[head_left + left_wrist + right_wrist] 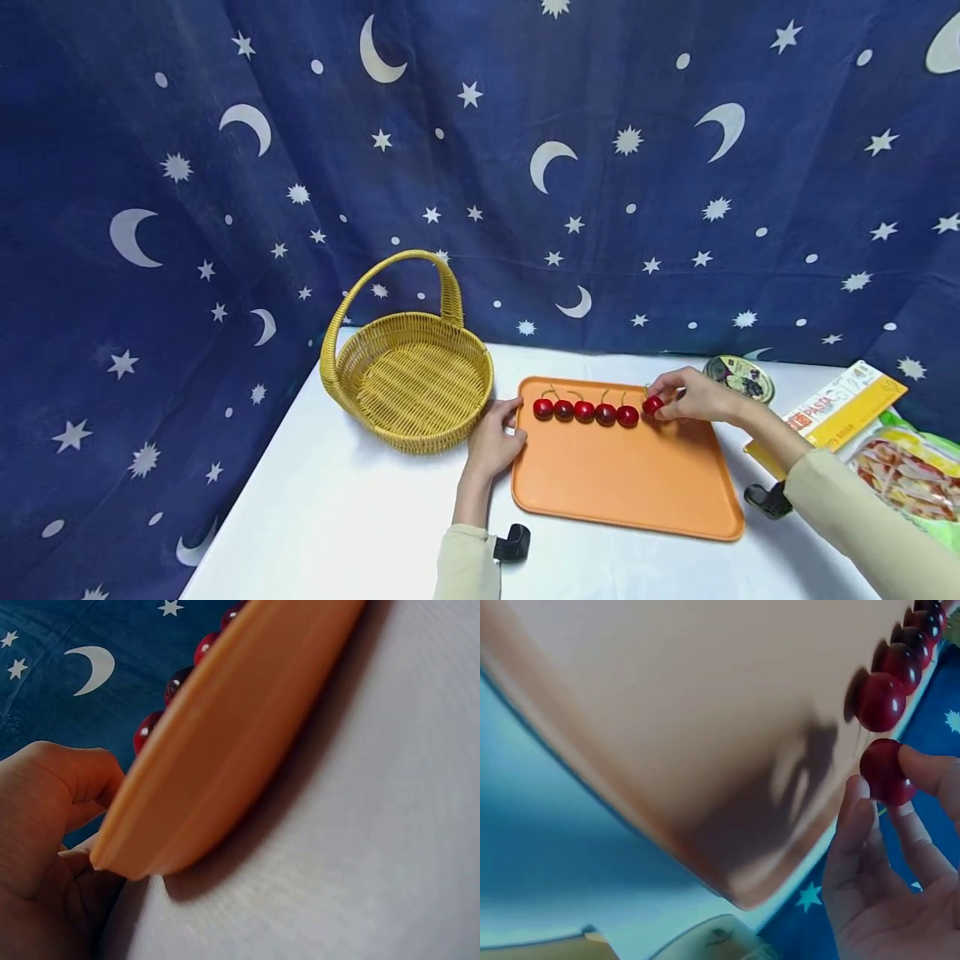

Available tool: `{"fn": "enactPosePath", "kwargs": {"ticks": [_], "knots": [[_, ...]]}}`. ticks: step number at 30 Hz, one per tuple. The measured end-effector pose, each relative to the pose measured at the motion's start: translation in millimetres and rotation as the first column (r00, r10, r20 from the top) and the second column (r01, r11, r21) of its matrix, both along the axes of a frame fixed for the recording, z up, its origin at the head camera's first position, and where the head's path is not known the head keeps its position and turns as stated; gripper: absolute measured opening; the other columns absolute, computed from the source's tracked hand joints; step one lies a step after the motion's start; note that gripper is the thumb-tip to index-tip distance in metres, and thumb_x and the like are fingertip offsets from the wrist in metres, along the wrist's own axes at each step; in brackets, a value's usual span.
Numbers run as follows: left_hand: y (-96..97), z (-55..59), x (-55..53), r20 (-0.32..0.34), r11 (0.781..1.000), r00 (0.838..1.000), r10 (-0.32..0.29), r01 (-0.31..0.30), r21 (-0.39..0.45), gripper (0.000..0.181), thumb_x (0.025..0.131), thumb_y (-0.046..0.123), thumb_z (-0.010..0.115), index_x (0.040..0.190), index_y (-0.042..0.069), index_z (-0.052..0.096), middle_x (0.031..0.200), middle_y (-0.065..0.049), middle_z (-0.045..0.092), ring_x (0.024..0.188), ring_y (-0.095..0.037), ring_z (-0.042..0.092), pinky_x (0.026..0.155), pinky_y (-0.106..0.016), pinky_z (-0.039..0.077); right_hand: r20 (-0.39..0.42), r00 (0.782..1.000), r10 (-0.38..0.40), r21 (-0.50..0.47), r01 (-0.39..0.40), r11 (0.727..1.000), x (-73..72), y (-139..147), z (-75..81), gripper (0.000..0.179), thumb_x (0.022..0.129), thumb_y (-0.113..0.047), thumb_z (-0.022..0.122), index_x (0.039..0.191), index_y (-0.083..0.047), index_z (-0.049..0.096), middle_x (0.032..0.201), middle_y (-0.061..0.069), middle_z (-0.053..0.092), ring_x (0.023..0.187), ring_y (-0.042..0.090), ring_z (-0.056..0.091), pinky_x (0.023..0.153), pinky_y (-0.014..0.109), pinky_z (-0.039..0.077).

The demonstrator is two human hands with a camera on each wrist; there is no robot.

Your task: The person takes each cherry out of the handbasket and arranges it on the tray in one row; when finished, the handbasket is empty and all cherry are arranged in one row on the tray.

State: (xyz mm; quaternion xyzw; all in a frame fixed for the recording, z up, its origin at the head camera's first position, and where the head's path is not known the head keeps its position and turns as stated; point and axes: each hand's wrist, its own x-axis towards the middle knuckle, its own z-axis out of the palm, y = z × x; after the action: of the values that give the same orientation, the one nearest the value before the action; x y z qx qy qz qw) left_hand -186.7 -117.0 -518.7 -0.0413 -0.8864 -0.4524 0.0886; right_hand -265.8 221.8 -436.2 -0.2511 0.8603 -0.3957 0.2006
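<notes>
Between the thumb and fingertips of my right hand (692, 395) is a dark red cherry (886, 771), pinched at the right end of a row. Several more cherries (584, 412), stems pointing away from me, line the far side of an orange tray (622, 475). The right wrist view shows the pinched cherry close to the last one in the row, with a small gap. My left hand (493, 442) grips the tray's left rim near its far corner, fingers curled at the edge in the left wrist view; part of that grip is hidden behind the rim.
A yellow woven basket (420, 375) with a tall handle stands left of the tray, close to my left hand. On the right lie a round tin (738, 377), a pasta box (832, 412) and a green food bag (911, 471). A blue star-patterned curtain hangs behind the white table.
</notes>
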Motion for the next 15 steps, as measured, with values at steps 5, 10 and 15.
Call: {"fn": "enactPosePath", "kwargs": {"ticks": [5,10,15], "knots": [[-0.5,-0.8,2.1,-0.008,1.000,1.000,-0.002,0.002,0.010,0.054,0.073,0.003,0.066,0.126,0.006,0.066,0.094,-0.001,0.061,0.080,-0.013,0.054,0.070,-0.027,0.041,0.008,1.000,0.006,0.005,-0.006,1.000,3.8,1,-9.3,0.023,0.077,-0.001,0.075,0.094,0.010,0.066,0.079,0.005,0.065,0.068,0.006,0.056,0.059,0.022,0.048],[-1.0,-0.9,1.6,0.000,1.000,1.000,-0.002,0.002,0.017,0.054,0.073,0.003,0.066,0.127,0.007,0.066,0.098,-0.001,0.062,0.081,-0.012,0.054,0.072,-0.027,0.041,-0.025,1.000,0.003,0.042,-0.002,0.999,5.7,1,-12.5,0.023,0.076,-0.004,0.077,0.093,0.009,0.067,0.080,0.004,0.066,0.071,0.007,0.055,0.061,0.021,0.045],[-0.9,-2.7,0.7,-0.026,1.000,1.000,-0.006,0.007,0.018,0.054,0.072,0.003,0.065,0.126,0.005,0.066,0.097,-0.003,0.063,0.081,-0.013,0.054,0.072,-0.029,0.041,-0.051,0.999,-0.001,0.063,0.005,0.998,3.9,0,-15.0,0.024,0.077,-0.009,0.079,0.092,0.006,0.068,0.080,0.002,0.066,0.073,0.007,0.056,0.063,0.021,0.045]]}}
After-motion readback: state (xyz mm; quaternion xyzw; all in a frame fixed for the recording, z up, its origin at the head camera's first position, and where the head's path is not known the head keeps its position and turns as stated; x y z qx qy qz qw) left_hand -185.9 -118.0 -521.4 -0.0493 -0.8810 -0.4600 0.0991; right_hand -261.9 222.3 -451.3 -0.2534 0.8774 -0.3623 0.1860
